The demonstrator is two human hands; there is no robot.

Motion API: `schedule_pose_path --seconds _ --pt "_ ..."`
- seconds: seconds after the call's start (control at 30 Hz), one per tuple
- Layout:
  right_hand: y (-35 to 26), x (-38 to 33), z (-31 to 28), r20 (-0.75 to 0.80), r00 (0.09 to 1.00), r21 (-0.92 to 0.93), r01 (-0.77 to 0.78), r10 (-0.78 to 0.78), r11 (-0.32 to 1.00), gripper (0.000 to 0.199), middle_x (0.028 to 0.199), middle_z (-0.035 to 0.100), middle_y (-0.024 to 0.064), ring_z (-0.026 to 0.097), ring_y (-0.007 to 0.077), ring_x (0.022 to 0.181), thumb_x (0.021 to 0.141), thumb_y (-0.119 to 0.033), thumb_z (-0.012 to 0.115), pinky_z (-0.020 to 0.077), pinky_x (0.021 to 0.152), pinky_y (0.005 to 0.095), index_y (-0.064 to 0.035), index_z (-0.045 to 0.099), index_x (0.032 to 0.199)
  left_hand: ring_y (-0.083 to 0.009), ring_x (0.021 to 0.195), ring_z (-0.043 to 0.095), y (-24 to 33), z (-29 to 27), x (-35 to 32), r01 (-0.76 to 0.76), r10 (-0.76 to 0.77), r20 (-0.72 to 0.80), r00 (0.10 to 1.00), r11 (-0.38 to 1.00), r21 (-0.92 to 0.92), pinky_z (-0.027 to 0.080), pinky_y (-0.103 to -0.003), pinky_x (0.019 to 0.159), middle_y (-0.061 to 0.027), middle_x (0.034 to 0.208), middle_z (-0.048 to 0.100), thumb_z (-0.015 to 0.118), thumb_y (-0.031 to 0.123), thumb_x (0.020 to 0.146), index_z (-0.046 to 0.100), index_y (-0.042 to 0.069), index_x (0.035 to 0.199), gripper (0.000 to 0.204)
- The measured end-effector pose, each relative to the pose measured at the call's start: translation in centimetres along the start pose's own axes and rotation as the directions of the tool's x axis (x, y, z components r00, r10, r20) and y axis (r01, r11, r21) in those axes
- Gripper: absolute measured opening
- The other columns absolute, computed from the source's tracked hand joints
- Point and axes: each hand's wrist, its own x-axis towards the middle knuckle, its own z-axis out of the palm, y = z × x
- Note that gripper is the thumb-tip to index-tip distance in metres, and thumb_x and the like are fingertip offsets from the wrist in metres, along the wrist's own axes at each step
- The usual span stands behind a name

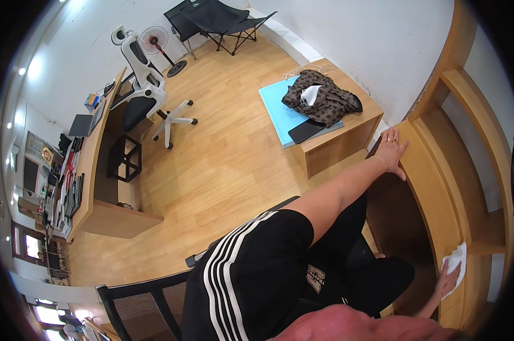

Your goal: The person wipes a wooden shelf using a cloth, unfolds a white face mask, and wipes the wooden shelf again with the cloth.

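Note:
My left hand (390, 152), with a ring and a thin bracelet, rests with fingers spread on the far end of a wooden desk (420, 170) that has shelves above it. Its thumb lies along the front edge. Closer to me, my right hand (451, 279) presses a white cloth (454, 269) against the desk surface beside the shelf base. The cloth shows past the fingertips and along the hand's right side; whether it is tissue or fabric I cannot tell.
A wooden side table (348, 134) carries a light-blue folder (274, 108), a black phone (306, 131) and a brown patterned garment (331, 96) with a white mask (310, 94) on it. A white office chair (149, 85) stands by another desk (115, 219) with books.

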Motion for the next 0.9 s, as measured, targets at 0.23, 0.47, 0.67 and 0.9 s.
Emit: schedule_pose_path --seconds 0.23,0.47,0.67,0.9 --pt "8.9 -1.0 -1.7 0.031 0.937 -0.055 -0.346 0.348 0.937 0.085 0.150 0.039 0.0211 0.039 0.0369 0.137 0.091 -0.062 0.051 0.0301 0.114 0.0407 0.0007 0.037 0.146 -0.0494 0.146 0.009 0.8 0.0 -0.3 -0.005 0.005 0.005 1.000 1.000 0.001 0.006 -0.056 0.118 -0.0360 0.154 0.017 0.075 0.079 0.047 0.032 0.010 0.151 0.132" --pt "-2.1 -0.3 -4.0 0.072 0.729 -0.280 -0.640 0.681 0.715 0.091 0.151 0.041 0.0130 0.039 0.0366 0.137 0.085 -0.078 0.039 0.0293 0.107 0.0624 -0.0130 0.040 0.148 -0.0497 0.145 0.010 0.5 0.2 -0.1 -0.003 0.002 0.006 1.000 1.000 0.019 0.006 -0.055 0.118 -0.0364 0.154 0.017 0.075 0.079 0.046 0.032 0.009 0.151 0.133" --pt "-7.3 2.6 1.1 0.064 0.865 -0.298 -0.459 0.497 0.837 0.086 0.153 0.038 0.0110 0.035 0.0380 0.139 0.086 -0.077 0.036 0.0264 0.105 0.0683 -0.0199 0.036 0.151 -0.0501 0.145 0.009 0.7 0.1 -0.1 -0.012 0.012 0.000 1.000 1.000 0.011 0.005 -0.055 0.118 -0.0366 0.153 0.017 0.076 0.079 0.046 0.033 0.009 0.150 0.133" --pt "-20.7 5.0 0.1 0.166 0.931 -0.215 -0.288 0.326 0.933 0.084 0.159 0.027 0.0122 0.026 0.0372 0.144 0.087 -0.074 0.039 0.0239 0.107 0.0674 -0.0211 0.033 0.152 -0.0505 0.145 0.009 0.5 0.2 -0.2 -0.014 0.014 -0.010 1.000 1.000 -0.002 0.005 -0.055 0.118 -0.0368 0.153 0.017 0.075 0.079 0.046 0.034 0.008 0.150 0.132"
